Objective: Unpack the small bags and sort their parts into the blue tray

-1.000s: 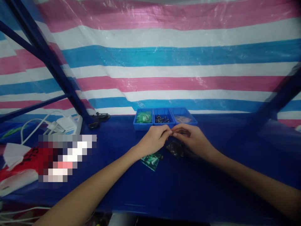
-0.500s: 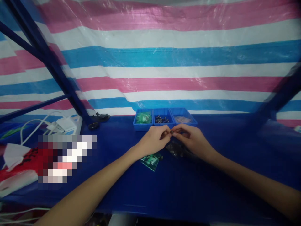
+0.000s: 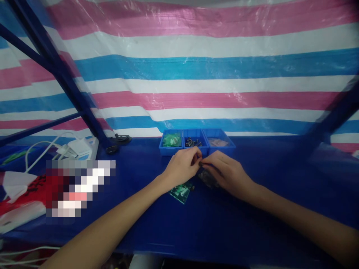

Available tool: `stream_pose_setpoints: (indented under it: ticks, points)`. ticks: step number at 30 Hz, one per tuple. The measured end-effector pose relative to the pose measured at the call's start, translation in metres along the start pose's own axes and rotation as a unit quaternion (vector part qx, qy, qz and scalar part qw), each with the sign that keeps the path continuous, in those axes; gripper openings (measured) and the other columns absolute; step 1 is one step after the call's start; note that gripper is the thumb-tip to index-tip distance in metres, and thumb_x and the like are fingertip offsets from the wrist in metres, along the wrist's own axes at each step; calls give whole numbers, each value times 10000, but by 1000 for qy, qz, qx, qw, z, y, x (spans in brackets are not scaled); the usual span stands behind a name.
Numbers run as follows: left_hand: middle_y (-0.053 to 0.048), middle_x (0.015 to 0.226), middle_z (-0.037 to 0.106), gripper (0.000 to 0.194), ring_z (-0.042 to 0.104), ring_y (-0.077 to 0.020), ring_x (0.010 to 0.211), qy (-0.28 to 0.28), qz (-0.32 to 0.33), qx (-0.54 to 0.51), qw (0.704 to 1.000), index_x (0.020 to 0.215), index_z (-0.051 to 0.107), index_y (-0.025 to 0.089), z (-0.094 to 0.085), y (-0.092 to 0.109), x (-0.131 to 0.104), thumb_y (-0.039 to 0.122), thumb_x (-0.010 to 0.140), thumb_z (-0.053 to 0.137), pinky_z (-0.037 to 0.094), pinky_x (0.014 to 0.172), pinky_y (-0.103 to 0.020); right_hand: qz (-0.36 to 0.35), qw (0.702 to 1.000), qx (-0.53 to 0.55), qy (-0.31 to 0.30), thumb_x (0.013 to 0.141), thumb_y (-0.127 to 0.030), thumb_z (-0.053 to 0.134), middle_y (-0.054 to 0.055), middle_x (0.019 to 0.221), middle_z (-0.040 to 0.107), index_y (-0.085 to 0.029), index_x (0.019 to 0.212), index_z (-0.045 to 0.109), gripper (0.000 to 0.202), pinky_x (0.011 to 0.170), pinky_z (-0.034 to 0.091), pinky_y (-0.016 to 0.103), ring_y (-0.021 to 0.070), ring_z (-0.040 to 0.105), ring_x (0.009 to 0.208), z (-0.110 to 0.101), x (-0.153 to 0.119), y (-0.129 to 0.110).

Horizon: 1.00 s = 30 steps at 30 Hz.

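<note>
Above the blue table, my left hand (image 3: 183, 162) and my right hand (image 3: 228, 170) meet with their fingertips pinched together. Between them is a small dark piece (image 3: 201, 163), too small to name; both hands appear closed on it. Below my left wrist lies a green printed packet (image 3: 181, 192), partly covered by that hand. A clear plastic bag with dark contents (image 3: 208, 179) rests under my right hand and is partly hidden by it. Just behind the hands, the middle blue bin (image 3: 195, 131) contains small dark and metallic parts (image 3: 193, 142).
To its left a blue bin (image 3: 170, 151) holds green packets; the right bin (image 3: 228, 146) holds clear bags. White cables and a power strip (image 3: 91, 151) lie at left, beside a red and white package (image 3: 30, 194). Blue metal posts (image 3: 67, 89) and striped sheeting (image 3: 196, 71) stand behind.
My hands have shifted slightly, with the right fingertips coming down and left. The small dark piece sits a little lower and further left. Packet and bins stay put.
</note>
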<state>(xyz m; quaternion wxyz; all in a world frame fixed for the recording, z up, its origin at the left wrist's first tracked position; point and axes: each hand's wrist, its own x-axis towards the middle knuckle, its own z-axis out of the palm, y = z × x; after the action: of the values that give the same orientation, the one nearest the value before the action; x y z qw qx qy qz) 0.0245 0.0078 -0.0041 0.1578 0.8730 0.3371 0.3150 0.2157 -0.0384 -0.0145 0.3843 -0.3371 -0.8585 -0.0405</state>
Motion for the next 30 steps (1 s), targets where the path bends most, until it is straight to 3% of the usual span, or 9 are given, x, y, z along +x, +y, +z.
stream_pose_setpoints:
  ticks: [6,14,19,25,30]
  points:
    - [8,793,617,67,569,-139,738,14,-10,-1,1000,929,564,198,4,-2,0,152,900,526,430,666,-265,-104,992,-71,-16,950,-96,496,100,870,654,-136,976,641,152,756,501,347,209,593,838,-1,0,-9]
    - [-9,866,634,85,592,-155,781,20,-18,16,1000,968,560,206,8,-4,-2,171,923,496,452,689,-275,-122,982,-143,-29,943,-101,509,69,796,620,-146,890,640,149,694,469,334,191,549,766,2,-3,-13]
    - [-24,961,651,129,616,-176,891,56,-17,21,998,1028,554,217,7,-1,-1,187,959,450,480,788,-309,-102,986,-130,-7,952,-127,514,61,773,621,-152,917,645,137,664,461,318,185,555,739,2,-1,-15]
    - [-40,1059,659,179,631,-194,951,69,-32,16,997,1107,533,225,9,1,-1,218,1000,389,486,830,-337,-1,998,-65,-1,967,-169,496,70,850,643,-158,1000,629,138,647,481,289,181,598,779,11,-5,-14]
    - [-48,1083,654,182,623,-200,997,89,-29,27,995,1119,527,215,4,2,2,209,992,396,477,858,-344,5,993,-121,6,975,-202,493,77,893,674,-171,1002,637,150,670,487,305,198,623,817,8,1,-1]
